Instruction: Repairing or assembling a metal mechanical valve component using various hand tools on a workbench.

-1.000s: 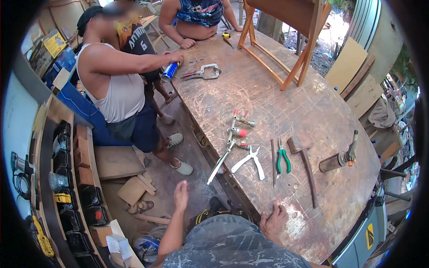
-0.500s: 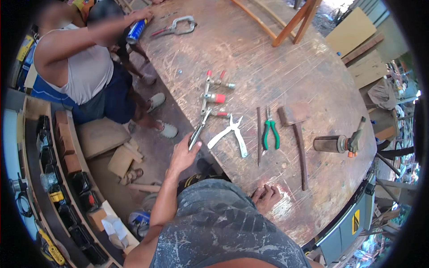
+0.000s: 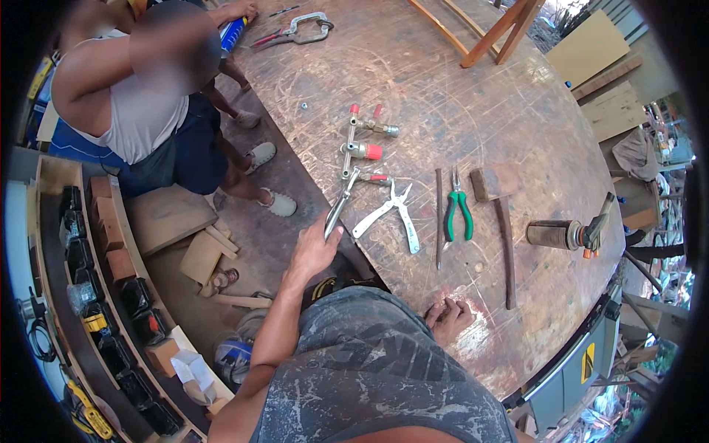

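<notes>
My left hand (image 3: 314,249) is closed round the handles of silver pliers (image 3: 340,210) at the table's left edge. The pliers' jaws meet the near end of a metal pipe manifold (image 3: 350,140) with red-capped valves; whether they grip it is too small to tell. My right hand (image 3: 449,321) rests on the table near my body, fingers a little curled and apart, holding nothing. Between the hands lie a spread silver multi-tool (image 3: 399,214), a thin metal rod (image 3: 439,221), green-handled pliers (image 3: 458,214) and a wooden-handled mallet (image 3: 504,244).
A gas torch (image 3: 565,235) lies at the right of the wooden table (image 3: 413,96). Farther off are a locking C-clamp (image 3: 299,29) and a wooden frame (image 3: 502,33). A co-worker (image 3: 140,111) at the left holds a blue can (image 3: 233,34). Shelves of boxes (image 3: 111,310) line the left side.
The view has shifted slightly, moving the tabletop things a little right and up in the picture. Both my hands keep their places. The co-worker has leaned to the right.
</notes>
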The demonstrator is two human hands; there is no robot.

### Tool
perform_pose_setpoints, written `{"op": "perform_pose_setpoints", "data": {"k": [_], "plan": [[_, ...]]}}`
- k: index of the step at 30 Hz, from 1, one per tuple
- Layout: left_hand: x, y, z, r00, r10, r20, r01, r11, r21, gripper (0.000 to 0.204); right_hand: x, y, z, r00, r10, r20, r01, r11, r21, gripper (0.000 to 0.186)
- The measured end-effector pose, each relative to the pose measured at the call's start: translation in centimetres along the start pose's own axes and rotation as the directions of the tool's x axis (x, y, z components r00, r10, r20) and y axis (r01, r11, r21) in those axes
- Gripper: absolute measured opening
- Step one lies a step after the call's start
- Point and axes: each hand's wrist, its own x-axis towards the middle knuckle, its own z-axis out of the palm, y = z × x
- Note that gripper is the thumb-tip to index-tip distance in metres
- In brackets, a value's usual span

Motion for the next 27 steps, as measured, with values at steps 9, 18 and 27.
{"op": "perform_pose_setpoints", "data": {"k": [9, 18, 27], "plan": [[0.3, 0.3, 0.0, 0.997, -0.052, 0.049, 0.047, 0.994, 0.101, 0.046, 0.4, 0.4, 0.2, 0.996, -0.094, 0.009, 0.095, 0.994, -0.048, 0.030], [0.4, 0.3, -0.4, 0.996, -0.041, 0.078, 0.037, 0.998, 0.054, 0.051, 0.4, 1.6, 0.7, 0.987, -0.161, -0.030, 0.160, 0.987, -0.035, 0.037], [0.6, 0.3, -0.2, 0.994, -0.066, 0.090, 0.056, 0.993, 0.104, 0.046, 0.3, 1.5, 0.6, 0.988, -0.151, -0.017, 0.150, 0.988, -0.048, 0.037]]}}
